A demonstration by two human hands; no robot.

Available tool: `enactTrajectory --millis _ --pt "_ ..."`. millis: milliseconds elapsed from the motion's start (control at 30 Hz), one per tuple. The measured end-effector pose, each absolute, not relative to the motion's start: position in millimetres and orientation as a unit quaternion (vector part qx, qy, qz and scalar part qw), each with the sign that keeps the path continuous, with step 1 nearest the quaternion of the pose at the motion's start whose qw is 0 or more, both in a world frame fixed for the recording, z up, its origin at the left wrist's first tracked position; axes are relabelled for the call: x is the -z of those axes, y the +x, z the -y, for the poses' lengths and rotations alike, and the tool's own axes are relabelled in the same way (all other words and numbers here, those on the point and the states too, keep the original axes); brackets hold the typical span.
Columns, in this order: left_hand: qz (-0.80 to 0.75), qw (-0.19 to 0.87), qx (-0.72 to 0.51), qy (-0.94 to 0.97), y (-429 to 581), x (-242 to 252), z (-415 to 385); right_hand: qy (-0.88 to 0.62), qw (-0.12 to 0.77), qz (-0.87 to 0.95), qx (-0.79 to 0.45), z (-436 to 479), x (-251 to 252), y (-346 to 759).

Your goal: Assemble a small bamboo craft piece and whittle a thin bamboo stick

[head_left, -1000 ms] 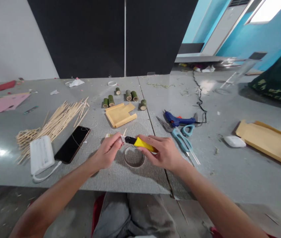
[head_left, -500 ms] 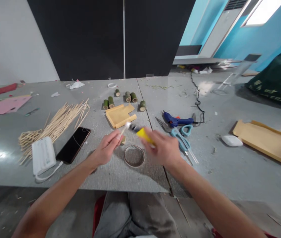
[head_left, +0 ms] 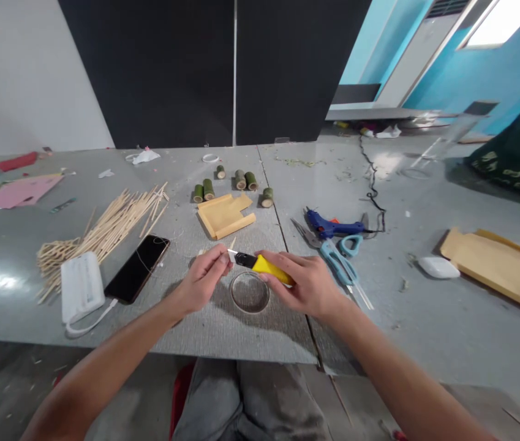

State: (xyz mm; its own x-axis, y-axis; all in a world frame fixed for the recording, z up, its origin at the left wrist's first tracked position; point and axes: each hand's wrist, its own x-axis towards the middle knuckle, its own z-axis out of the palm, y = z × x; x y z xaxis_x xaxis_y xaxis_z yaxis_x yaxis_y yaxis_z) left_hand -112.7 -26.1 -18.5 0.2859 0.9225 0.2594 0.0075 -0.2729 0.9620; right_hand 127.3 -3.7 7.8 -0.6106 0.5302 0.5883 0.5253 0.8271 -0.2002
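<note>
Yellow knife (head_left: 266, 266) meets bamboo sliver (head_left: 231, 244)
Right hand (head_left: 309, 285) clenches the knife, left hand (head_left: 203, 279) pinches the sliver; trimming seems unfinished, with 1 stick pile (head_left: 110, 223) lying untouched nearby.

Right hand (head_left: 308, 285) grips a yellow smooth-plastic utility knife (head_left: 266, 268) with a matt black nose and a bright metal blade. Left hand (head_left: 202, 278) pinches a thin pale wooden splint (head_left: 231, 244), raw and matt. Beneath both hands a clear glossy tape ring (head_left: 250, 293) lies on the grey table (head_left: 223, 334), which is finely textured and matt here, smoother and faintly reflective right of the right hand. Left of the left hand are a glossy black glass-faced phone (head_left: 136, 275) and a white matt plastic power bank (head_left: 82, 286). Beyond the hands lies a tan matt cardboard piece (head_left: 225, 215).
</note>
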Motion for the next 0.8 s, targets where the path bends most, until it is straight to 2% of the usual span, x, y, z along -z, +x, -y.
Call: enactTrajectory --millis 533,800 --pt "-0.380 0.435 -0.450 0.681 -116.3 13.5 28.3 -0.296 0.320 0.900 -0.001 3.4 -7.1 130.1" --pt "-0.329 0.552 -0.465 0.609 -118.3 11.8 24.5 -0.339 0.329 0.879 0.058 6.5 -6.4 124.4"
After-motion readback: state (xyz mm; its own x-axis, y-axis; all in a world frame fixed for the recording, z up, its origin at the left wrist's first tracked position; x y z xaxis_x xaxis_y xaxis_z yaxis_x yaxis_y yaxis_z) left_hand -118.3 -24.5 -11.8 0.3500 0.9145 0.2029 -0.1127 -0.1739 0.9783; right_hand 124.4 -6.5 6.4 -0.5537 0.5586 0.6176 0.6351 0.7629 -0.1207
